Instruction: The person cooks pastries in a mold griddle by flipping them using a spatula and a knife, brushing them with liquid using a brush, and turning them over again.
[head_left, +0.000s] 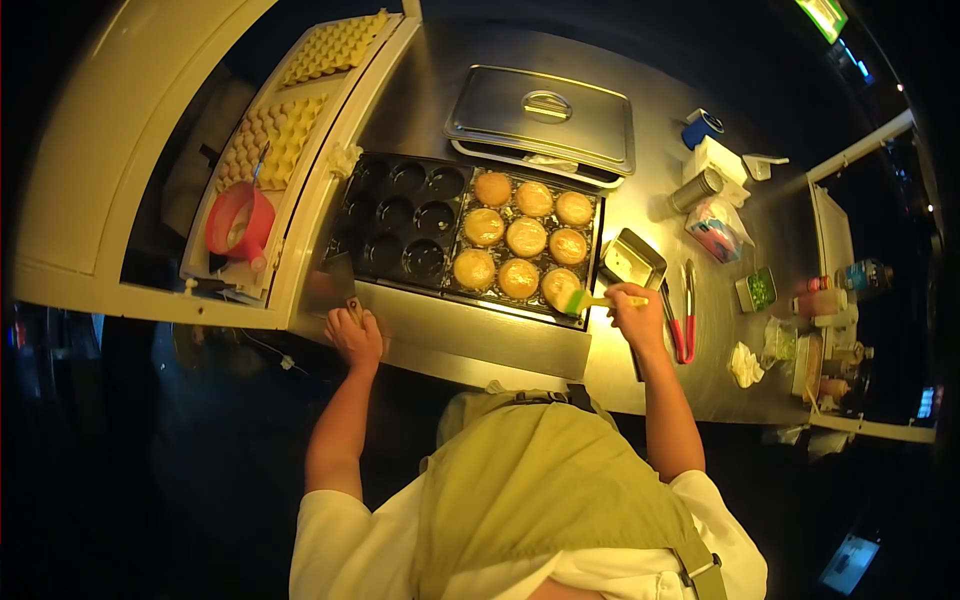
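My right hand [636,312] is closed round the handle of a green basting brush [598,301]. The brush head touches the round cake [559,288] at the near right corner of the griddle pan [450,285]. Several more golden round cakes [526,237] sit in the right half of the pan, while the wells [396,213] of the left half are dark and bare. My left hand [356,337] grips the handle of a flat metal scraper [337,282] at the pan's near left corner. Its blade is partly lost in shadow.
A lidded steel tray [545,110] stands behind the pan. Right of it are a square oil tin [633,262], red-handled tongs [685,320] and a container of chopped greens [760,290]. On the left shelf are egg trays [270,140] and a red pot [240,220].
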